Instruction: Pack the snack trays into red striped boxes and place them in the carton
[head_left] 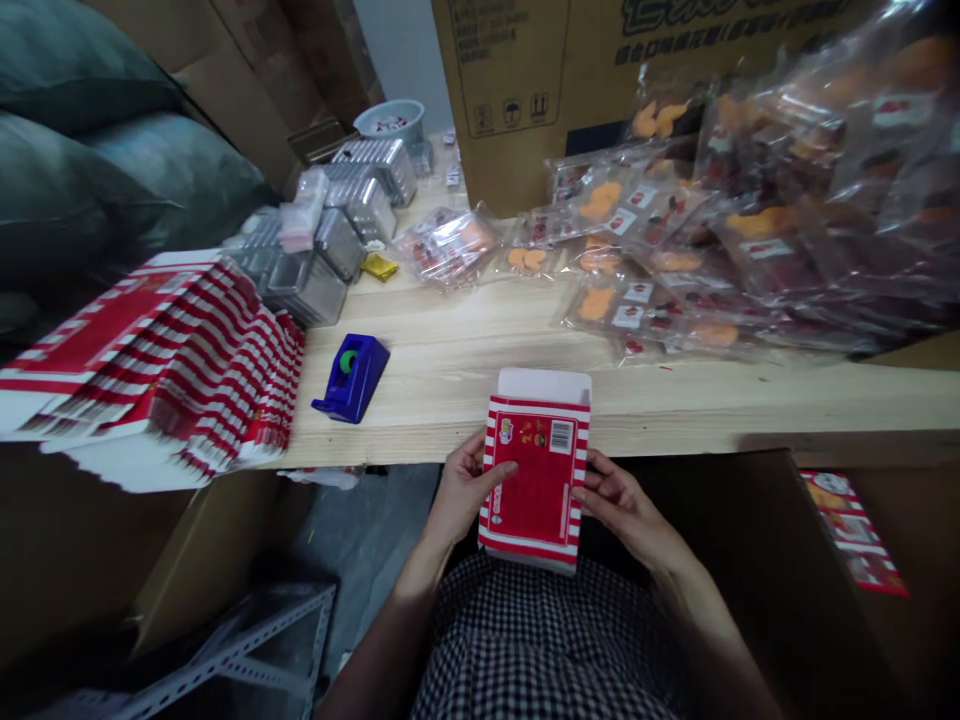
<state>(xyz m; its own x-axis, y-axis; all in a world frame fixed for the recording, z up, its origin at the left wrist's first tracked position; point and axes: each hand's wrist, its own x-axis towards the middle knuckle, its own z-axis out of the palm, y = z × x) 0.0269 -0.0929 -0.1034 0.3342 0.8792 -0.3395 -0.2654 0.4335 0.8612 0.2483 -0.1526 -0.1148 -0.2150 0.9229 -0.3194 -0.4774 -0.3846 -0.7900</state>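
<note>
Between my two hands is a red box with white-striped edges [534, 480], held above my lap at the table's front edge. A barcode and small pictures show on the face turned up to me, and a white flap stands up at its far end. My left hand [469, 490] grips the left side, thumb lying on the printed face. On the right side, my right hand [621, 503] pinches the edge, its thumb near the front and the fingers partly behind. Whether anything is inside the box I cannot tell.
A blue tape dispenser [352, 378] stands left on the table [450, 345]. Flat striped cartons [187, 370] are stacked at far left, with clear plastic cases [315, 260] behind. Bagged orange pieces [675, 260] pile up at right before a large cardboard box [510, 110]. An open carton [750, 560] sits below right.
</note>
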